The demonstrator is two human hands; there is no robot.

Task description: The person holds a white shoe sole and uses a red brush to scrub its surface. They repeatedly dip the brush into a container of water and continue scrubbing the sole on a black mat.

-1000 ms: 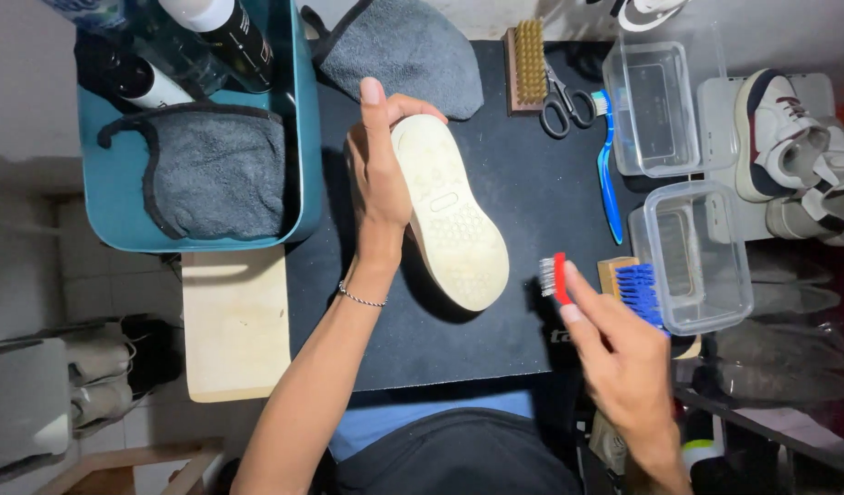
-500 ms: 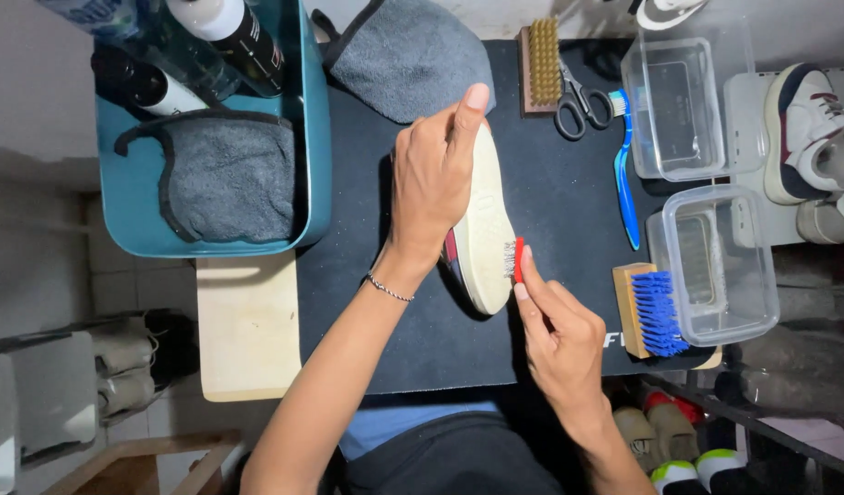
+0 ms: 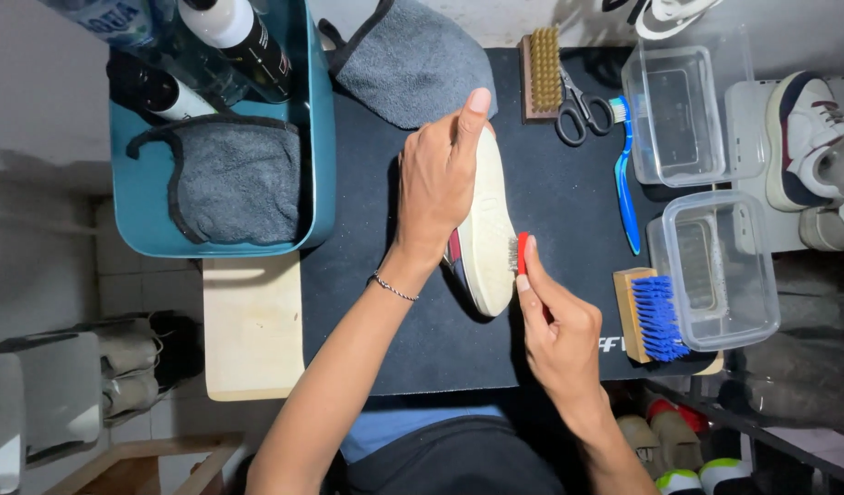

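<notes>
Left hand (image 3: 437,188) clamped over the shoe (image 3: 484,229), which lies mid black mat (image 3: 367,302), tipped on edge with pale sole facing right. Right hand (image 3: 557,330) pinches a small red brush (image 3: 519,254), bristles touching the sole's right edge near the heel. To do it well, I'd say: short strokes along the sole edge, light pressure, left grip firm so the shoe can't roll. Blue brush (image 3: 656,316) just right, teal tub (image 3: 316,137) far left

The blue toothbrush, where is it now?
The blue toothbrush lies on the black mat, right of the scissors and left of the clear plastic containers.
</notes>
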